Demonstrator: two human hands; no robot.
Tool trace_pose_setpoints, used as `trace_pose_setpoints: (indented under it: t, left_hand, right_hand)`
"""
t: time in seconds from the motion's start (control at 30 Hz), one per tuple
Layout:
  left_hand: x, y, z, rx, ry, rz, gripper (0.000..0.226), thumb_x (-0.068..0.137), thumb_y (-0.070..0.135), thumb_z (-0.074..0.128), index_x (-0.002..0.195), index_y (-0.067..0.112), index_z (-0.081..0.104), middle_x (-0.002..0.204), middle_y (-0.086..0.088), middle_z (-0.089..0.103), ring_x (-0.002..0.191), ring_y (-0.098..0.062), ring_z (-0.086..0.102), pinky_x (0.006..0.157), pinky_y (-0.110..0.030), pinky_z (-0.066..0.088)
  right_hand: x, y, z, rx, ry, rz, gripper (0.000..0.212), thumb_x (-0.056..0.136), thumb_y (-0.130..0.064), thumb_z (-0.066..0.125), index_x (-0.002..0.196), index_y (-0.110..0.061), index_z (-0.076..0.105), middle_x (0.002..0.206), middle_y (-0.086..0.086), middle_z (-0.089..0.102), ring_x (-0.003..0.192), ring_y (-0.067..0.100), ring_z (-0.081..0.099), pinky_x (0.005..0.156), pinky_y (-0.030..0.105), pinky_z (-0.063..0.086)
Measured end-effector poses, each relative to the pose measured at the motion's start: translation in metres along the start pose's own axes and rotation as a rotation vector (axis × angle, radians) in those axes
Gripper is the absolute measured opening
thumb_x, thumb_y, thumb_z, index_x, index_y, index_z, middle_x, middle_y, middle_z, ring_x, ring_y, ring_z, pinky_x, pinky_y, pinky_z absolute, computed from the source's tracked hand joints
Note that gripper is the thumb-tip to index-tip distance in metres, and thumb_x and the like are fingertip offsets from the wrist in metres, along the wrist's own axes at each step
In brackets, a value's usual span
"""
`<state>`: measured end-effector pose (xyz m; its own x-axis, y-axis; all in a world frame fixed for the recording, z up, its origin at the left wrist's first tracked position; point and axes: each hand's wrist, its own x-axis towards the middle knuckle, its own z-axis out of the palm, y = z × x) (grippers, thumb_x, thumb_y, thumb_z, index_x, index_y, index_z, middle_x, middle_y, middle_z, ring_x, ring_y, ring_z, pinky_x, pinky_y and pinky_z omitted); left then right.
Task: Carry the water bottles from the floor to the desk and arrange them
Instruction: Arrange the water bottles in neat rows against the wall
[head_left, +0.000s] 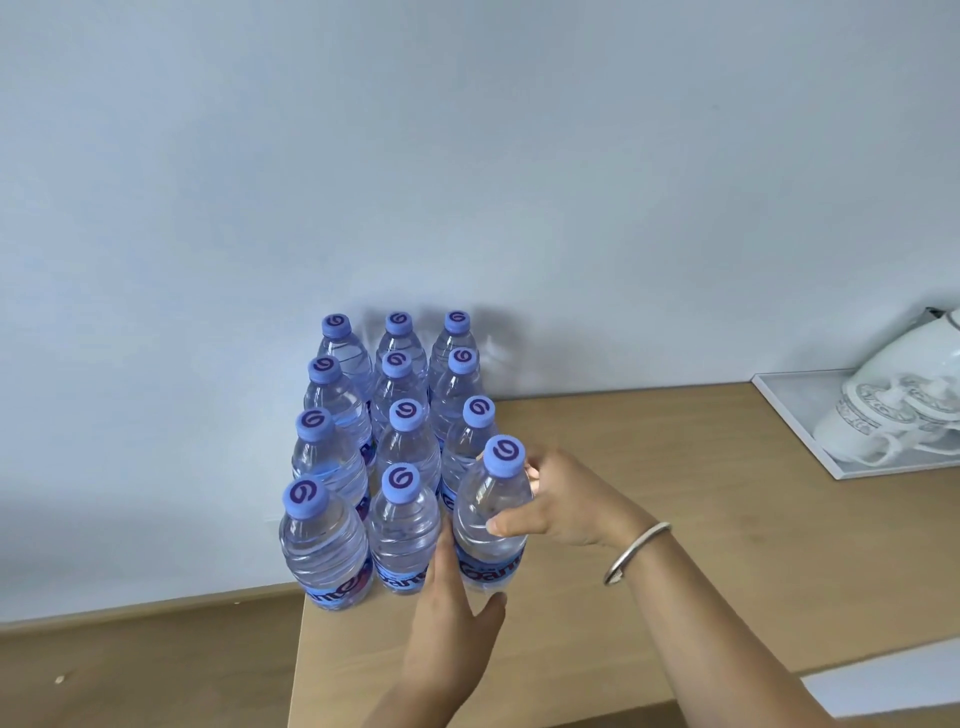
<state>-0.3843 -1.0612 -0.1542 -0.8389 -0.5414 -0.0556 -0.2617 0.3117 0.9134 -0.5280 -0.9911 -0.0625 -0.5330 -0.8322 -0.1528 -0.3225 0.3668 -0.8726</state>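
Hands (561, 501) grip full btl (491, 519).

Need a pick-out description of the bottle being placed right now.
On the light wooden desk against the wall stands a block of clear plastic water bottles with blue caps. Take its near right corner bottle: the only one gripped by the right hand, left hand touching its base.

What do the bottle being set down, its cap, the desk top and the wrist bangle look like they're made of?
Front right bottle: clear thin plastic, glossy, ribbed; you see through it. Its cap: opaque blue plastic, matte. Desk: light wood-look surface, smooth, probably laminate; the grain is faint. Bangle on the right hand: silver-coloured metal by its shine, though the exact metal can't be told.
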Motion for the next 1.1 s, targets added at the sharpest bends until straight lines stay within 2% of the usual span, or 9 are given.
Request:
trace_pose_setpoints:
  t: [0.2, 0.3, 0.4, 0.6, 0.73, 0.8, 0.9, 0.97, 1.1]
  left_hand:
    - [-0.01, -0.008, -0.007, 0.03, -0.069, -0.069, 0.094, 0.074, 0.016, 0.071, 0.148, 0.027, 0.014, 0.145, 0.011, 0.037, 0.131, -0.003, 0.038, 0.102, -0.018, 0.037]
    - [-0.015, -0.007, -0.018, -0.02, -0.019, -0.115, 0.075, 0.073, 0.01, 0.074, 0.139, 0.02, 0.039, 0.121, 0.013, 0.057, 0.104, 0.006, 0.054, 0.083, -0.005, 0.042]
    - [-0.018, 0.0, -0.035, -0.078, 0.055, -0.064, 0.049, 0.071, -0.001, 0.074, 0.112, 0.022, 0.061, 0.09, 0.017, 0.071, 0.081, 0.006, 0.065, 0.072, -0.009, 0.049]
    - [-0.015, 0.018, -0.067, -0.181, 0.314, 0.123, 0.041, 0.074, -0.01, 0.068, 0.091, 0.026, 0.067, 0.076, 0.009, 0.071, 0.058, -0.005, 0.059, 0.058, -0.008, 0.045]
    - [-0.012, 0.021, -0.085, -0.2, 0.513, 0.207, 0.034, 0.075, 0.012, 0.07, 0.09, 0.042, 0.065, 0.069, 0.013, 0.063, 0.049, -0.005, 0.047, 0.054, -0.007, 0.04]
    - [-0.011, 0.02, -0.094, -0.198, 0.659, 0.23, 0.032, 0.069, 0.019, 0.062, 0.099, 0.032, 0.062, 0.075, 0.012, 0.061, 0.056, -0.002, 0.05, 0.057, -0.005, 0.039]
    - [-0.005, 0.006, -0.104, -0.302, 0.819, 0.166, 0.057, 0.068, 0.022, 0.058, 0.123, 0.009, 0.053, 0.098, 0.005, 0.059, 0.081, 0.011, 0.054, 0.072, -0.005, 0.04]
    - [0.006, -0.009, -0.113, -0.434, 0.864, 0.0, 0.065, 0.071, 0.022, 0.058, 0.133, 0.006, 0.046, 0.121, -0.014, 0.054, 0.095, 0.009, 0.052, 0.087, -0.009, 0.037]
    - [0.028, -0.048, -0.122, -0.751, 0.543, -0.408, 0.046, 0.1, 0.026, 0.034, 0.143, 0.01, 0.032, 0.152, -0.013, 0.029, 0.138, -0.026, 0.03, 0.114, -0.036, 0.017]
  right_hand:
    - [0.006, 0.023, 0.015, 0.032, 0.033, 0.074, 0.029, 0.061, -0.013, 0.076, 0.073, -0.036, 0.062, 0.07, -0.024, 0.066, 0.069, -0.008, 0.059, 0.065, 0.006, 0.043]
    - [0.008, 0.031, 0.03, 0.015, 0.055, 0.061, 0.028, 0.061, -0.017, 0.073, 0.074, -0.037, 0.059, 0.07, -0.024, 0.065, 0.067, -0.009, 0.058, 0.066, 0.009, 0.044]
    - [0.013, 0.034, 0.037, -0.016, 0.055, 0.019, 0.027, 0.06, -0.019, 0.068, 0.073, -0.038, 0.054, 0.068, -0.025, 0.062, 0.062, -0.01, 0.054, 0.062, 0.007, 0.04]
    - [0.009, 0.039, 0.046, 0.051, 0.16, 0.006, 0.052, 0.054, -0.034, 0.067, 0.102, -0.037, 0.049, 0.09, -0.023, 0.063, 0.081, -0.013, 0.058, 0.069, 0.002, 0.04]
    - [0.002, 0.046, 0.051, 0.066, 0.254, 0.021, 0.064, 0.056, -0.035, 0.074, 0.111, -0.038, 0.041, 0.115, -0.015, 0.05, 0.102, -0.005, 0.056, 0.087, 0.012, 0.045]
    - [-0.001, 0.052, 0.05, 0.051, 0.264, 0.039, 0.077, 0.06, -0.033, 0.081, 0.124, -0.029, 0.037, 0.127, -0.006, 0.038, 0.117, 0.005, 0.049, 0.1, 0.024, 0.042]
    - [-0.005, 0.057, 0.05, 0.024, 0.223, 0.086, 0.092, 0.061, -0.037, 0.084, 0.134, -0.022, 0.031, 0.134, -0.008, 0.035, 0.123, 0.005, 0.043, 0.104, 0.023, 0.036]
    - [-0.008, 0.059, 0.052, 0.065, 0.174, 0.122, 0.092, 0.061, -0.036, 0.085, 0.134, -0.022, 0.03, 0.132, -0.01, 0.041, 0.119, -0.001, 0.046, 0.099, 0.017, 0.039]
    - [-0.01, 0.064, 0.057, 0.238, 0.102, 0.188, 0.075, 0.069, -0.025, 0.082, 0.127, -0.025, 0.034, 0.119, -0.017, 0.052, 0.098, -0.016, 0.053, 0.074, 0.003, 0.043]
